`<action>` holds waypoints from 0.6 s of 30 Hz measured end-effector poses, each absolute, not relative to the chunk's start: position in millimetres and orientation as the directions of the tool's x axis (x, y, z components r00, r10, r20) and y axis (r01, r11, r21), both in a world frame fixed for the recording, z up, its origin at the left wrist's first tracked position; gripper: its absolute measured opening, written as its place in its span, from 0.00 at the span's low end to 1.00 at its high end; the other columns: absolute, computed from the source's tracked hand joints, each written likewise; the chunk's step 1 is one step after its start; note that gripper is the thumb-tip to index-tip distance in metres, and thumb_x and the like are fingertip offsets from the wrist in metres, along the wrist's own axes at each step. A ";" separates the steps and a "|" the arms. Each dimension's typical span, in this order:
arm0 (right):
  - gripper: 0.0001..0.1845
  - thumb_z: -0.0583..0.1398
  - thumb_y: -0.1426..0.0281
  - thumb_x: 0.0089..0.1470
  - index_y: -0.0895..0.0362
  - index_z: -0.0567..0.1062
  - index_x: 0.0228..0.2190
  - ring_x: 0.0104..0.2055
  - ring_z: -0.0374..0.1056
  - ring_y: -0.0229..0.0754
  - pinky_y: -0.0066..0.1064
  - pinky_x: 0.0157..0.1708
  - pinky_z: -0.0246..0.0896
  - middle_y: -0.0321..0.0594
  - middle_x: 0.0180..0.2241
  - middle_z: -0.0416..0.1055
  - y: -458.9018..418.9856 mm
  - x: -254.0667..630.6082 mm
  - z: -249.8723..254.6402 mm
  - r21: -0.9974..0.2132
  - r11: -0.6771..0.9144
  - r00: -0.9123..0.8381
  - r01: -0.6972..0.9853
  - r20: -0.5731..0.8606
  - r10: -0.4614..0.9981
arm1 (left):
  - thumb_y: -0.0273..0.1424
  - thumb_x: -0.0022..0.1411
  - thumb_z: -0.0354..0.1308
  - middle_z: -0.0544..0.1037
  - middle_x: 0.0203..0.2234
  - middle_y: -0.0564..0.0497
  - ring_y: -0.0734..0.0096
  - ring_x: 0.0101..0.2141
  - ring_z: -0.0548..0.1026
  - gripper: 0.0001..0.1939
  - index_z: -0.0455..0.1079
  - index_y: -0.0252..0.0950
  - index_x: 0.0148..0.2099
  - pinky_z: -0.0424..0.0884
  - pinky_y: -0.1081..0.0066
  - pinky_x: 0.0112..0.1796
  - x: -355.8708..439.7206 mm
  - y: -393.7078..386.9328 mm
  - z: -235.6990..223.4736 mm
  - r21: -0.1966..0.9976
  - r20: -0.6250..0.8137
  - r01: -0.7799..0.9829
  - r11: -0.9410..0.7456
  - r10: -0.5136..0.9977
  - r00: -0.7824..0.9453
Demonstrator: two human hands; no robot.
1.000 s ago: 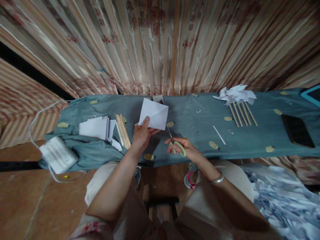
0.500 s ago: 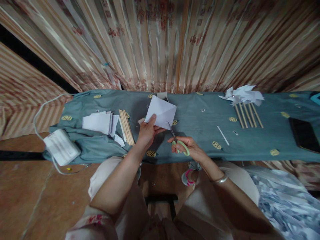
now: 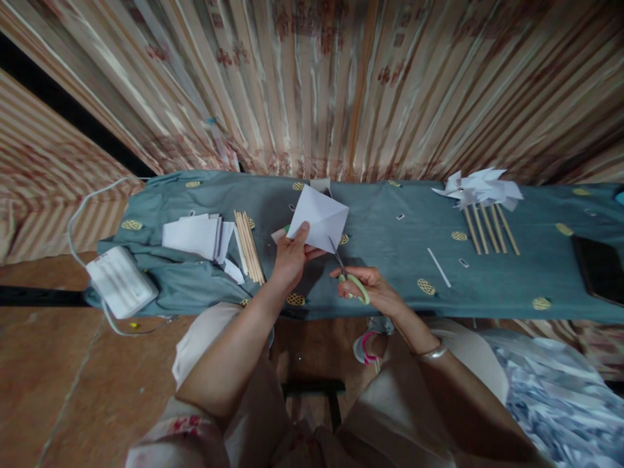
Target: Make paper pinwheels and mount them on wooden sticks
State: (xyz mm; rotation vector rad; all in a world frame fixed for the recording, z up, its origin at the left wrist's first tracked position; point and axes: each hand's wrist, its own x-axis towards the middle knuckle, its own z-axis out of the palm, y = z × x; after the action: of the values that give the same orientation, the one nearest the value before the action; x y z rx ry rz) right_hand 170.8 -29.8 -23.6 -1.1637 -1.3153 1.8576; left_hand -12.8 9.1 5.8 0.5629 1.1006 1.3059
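Observation:
A square white sheet of paper [image 3: 319, 214] with crossing crease lines is pinched in my left hand [image 3: 292, 255], thumb on top and fingers underneath. My right hand [image 3: 365, 286] is closed round the light-green handles of a pair of scissors [image 3: 357, 286]. The scissor blades reach the paper's lower right corner, and the blade tips lie over the sheet along a crease. Partly hidden behind the paper, other small items lie on the cloth; I cannot make out what they are.
Left on the cloth-covered table [image 3: 390, 260] lie stacked paper [image 3: 192, 235], wooden sticks [image 3: 249, 247] and a white power strip [image 3: 121, 283] with its cable. Rightward are a thin paper strip [image 3: 439, 267], several paper pinwheels [image 3: 487, 188] on sticks and a black phone [image 3: 597, 268]. A curtain [image 3: 312, 91] hangs behind.
The view has shifted slightly, so most things sit a little further right. Both hands keep their grips, and the scissors remain at the paper's lower right corner.

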 end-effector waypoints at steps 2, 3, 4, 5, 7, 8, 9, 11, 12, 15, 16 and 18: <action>0.26 0.72 0.52 0.38 0.57 0.81 0.36 0.24 0.66 0.34 0.26 0.25 0.62 0.34 0.22 0.73 -29.3 170.5 -23.6 -0.934 -0.357 -0.449 0.034 -0.333 0.829 | 0.46 0.55 0.66 0.82 0.29 0.45 0.55 0.35 0.83 0.21 0.70 0.32 0.39 0.80 0.61 0.37 -12.3 8.8 5.5 0.850 -0.319 -0.473 0.231 0.941 -0.113; 0.26 0.72 0.53 0.38 0.57 0.81 0.36 0.24 0.66 0.34 0.26 0.25 0.62 0.34 0.22 0.73 -29.2 170.4 -23.6 -0.933 -0.358 -0.450 0.039 -0.336 0.828 | 0.46 0.54 0.67 0.82 0.29 0.45 0.55 0.35 0.83 0.22 0.70 0.32 0.39 0.80 0.62 0.36 -12.3 8.6 5.2 0.851 -0.319 -0.471 0.232 0.941 -0.113; 0.26 0.72 0.53 0.38 0.57 0.81 0.36 0.24 0.66 0.34 0.26 0.25 0.62 0.34 0.22 0.73 -29.1 170.4 -23.7 -0.933 -0.358 -0.450 0.043 -0.337 0.827 | 0.46 0.54 0.67 0.82 0.29 0.45 0.55 0.35 0.83 0.22 0.70 0.32 0.39 0.80 0.62 0.36 -12.4 8.5 4.8 0.852 -0.318 -0.468 0.232 0.942 -0.111; 0.26 0.72 0.53 0.38 0.57 0.81 0.36 0.24 0.66 0.34 0.26 0.25 0.62 0.34 0.22 0.73 -29.2 170.4 -23.6 -0.933 -0.358 -0.449 0.046 -0.339 0.827 | 0.47 0.53 0.67 0.83 0.29 0.45 0.55 0.35 0.83 0.23 0.70 0.32 0.39 0.80 0.62 0.37 -12.6 8.4 4.3 0.854 -0.316 -0.466 0.232 0.943 -0.109; 0.26 0.72 0.53 0.38 0.57 0.81 0.37 0.23 0.65 0.33 0.25 0.25 0.62 0.33 0.22 0.72 -29.4 170.4 -23.4 -0.930 -0.363 -0.447 0.053 -0.347 0.825 | 0.47 0.53 0.68 0.83 0.31 0.44 0.55 0.37 0.83 0.23 0.70 0.32 0.40 0.80 0.61 0.38 -13.1 8.3 3.1 0.856 -0.310 -0.465 0.228 0.945 -0.107; 0.27 0.72 0.53 0.38 0.57 0.81 0.37 0.23 0.65 0.33 0.25 0.24 0.61 0.33 0.22 0.72 -29.5 170.4 -23.2 -0.928 -0.367 -0.444 0.057 -0.353 0.824 | 0.47 0.53 0.67 0.83 0.31 0.44 0.54 0.37 0.83 0.23 0.70 0.32 0.40 0.80 0.61 0.38 -13.4 8.4 2.5 0.856 -0.307 -0.466 0.224 0.946 -0.108; 0.27 0.73 0.53 0.37 0.58 0.81 0.37 0.23 0.65 0.33 0.25 0.24 0.61 0.33 0.22 0.71 -29.5 170.3 -23.0 -0.927 -0.371 -0.442 0.059 -0.358 0.823 | 0.46 0.53 0.67 0.83 0.32 0.43 0.54 0.38 0.83 0.23 0.70 0.32 0.40 0.80 0.60 0.39 -13.6 8.5 1.8 0.855 -0.304 -0.468 0.222 0.946 -0.108; 0.27 0.73 0.54 0.37 0.58 0.81 0.37 0.23 0.65 0.33 0.25 0.24 0.60 0.32 0.21 0.71 -29.5 170.1 -22.5 -0.926 -0.372 -0.442 0.064 -0.360 0.822 | 0.46 0.54 0.67 0.83 0.32 0.43 0.53 0.38 0.83 0.22 0.70 0.32 0.40 0.80 0.59 0.39 -13.8 8.8 0.9 0.855 -0.302 -0.470 0.219 0.947 -0.107; 0.27 0.73 0.54 0.37 0.58 0.81 0.37 0.23 0.65 0.33 0.25 0.24 0.60 0.32 0.21 0.71 -29.4 169.9 -22.4 -0.928 -0.368 -0.444 0.064 -0.357 0.822 | 0.45 0.54 0.67 0.83 0.31 0.43 0.53 0.37 0.83 0.22 0.70 0.32 0.40 0.80 0.59 0.39 -13.8 8.9 0.6 0.855 -0.299 -0.471 0.217 0.948 -0.106; 0.27 0.72 0.54 0.38 0.58 0.81 0.37 0.23 0.64 0.33 0.25 0.24 0.60 0.32 0.21 0.70 -29.1 169.4 -22.9 -0.933 -0.352 -0.452 0.068 -0.344 0.823 | 0.45 0.55 0.67 0.82 0.30 0.44 0.55 0.37 0.83 0.22 0.70 0.31 0.41 0.80 0.59 0.40 -13.7 8.8 0.2 0.855 -0.294 -0.474 0.211 0.950 -0.107; 0.28 0.72 0.53 0.38 0.59 0.81 0.38 0.23 0.63 0.33 0.26 0.24 0.60 0.32 0.21 0.69 -29.0 169.3 -23.3 -0.935 -0.348 -0.452 0.072 -0.342 0.824 | 0.45 0.55 0.66 0.83 0.31 0.44 0.55 0.37 0.83 0.22 0.70 0.31 0.41 0.80 0.59 0.40 -13.6 8.7 0.2 0.855 -0.293 -0.474 0.210 0.950 -0.108; 0.29 0.72 0.53 0.37 0.59 0.81 0.38 0.23 0.63 0.33 0.26 0.24 0.60 0.32 0.21 0.69 -28.8 169.1 -24.4 -0.934 -0.347 -0.449 0.079 -0.344 0.825 | 0.45 0.56 0.66 0.83 0.31 0.44 0.55 0.39 0.83 0.22 0.70 0.32 0.42 0.80 0.58 0.42 -13.6 8.4 0.1 0.855 -0.289 -0.474 0.208 0.952 -0.103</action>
State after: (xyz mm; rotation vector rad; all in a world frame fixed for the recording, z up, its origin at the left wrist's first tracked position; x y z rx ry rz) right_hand 169.1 -28.8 -24.4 -1.2103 -1.3535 1.8492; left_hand -13.6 8.4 0.1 0.5852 1.0797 1.3232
